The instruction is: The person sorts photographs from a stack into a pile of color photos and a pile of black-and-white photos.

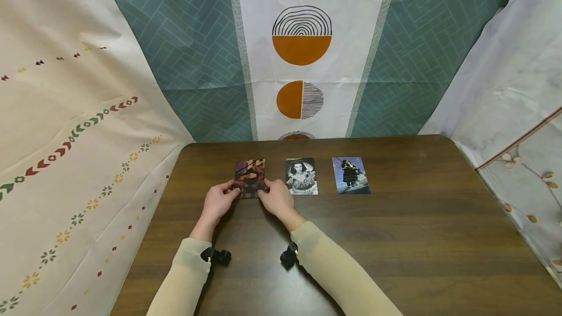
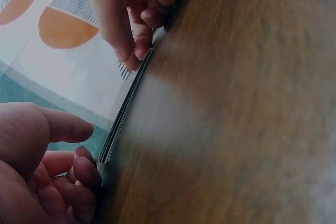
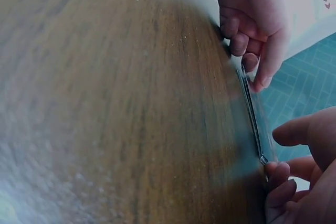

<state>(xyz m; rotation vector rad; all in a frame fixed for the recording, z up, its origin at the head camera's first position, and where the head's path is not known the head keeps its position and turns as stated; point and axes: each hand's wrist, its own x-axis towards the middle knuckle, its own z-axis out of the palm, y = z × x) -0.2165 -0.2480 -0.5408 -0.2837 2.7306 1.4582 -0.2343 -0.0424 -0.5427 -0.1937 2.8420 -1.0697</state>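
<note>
Now my left hand [image 1: 218, 202] and right hand [image 1: 275, 198] pinch stack of photo cards [image 1: 250, 178] at lower corners, fingers curled on edges; stack rests on table [image 1: 395, 238] between both hands.

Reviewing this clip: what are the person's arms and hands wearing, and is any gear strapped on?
Both arms wear snug, pale beige long sleeves ending at the wrists. A small black wrist-mounted camera unit sits on the left wrist, and another on the right. The left hand and right hand are bare: no gloves, no rings visible.
</note>
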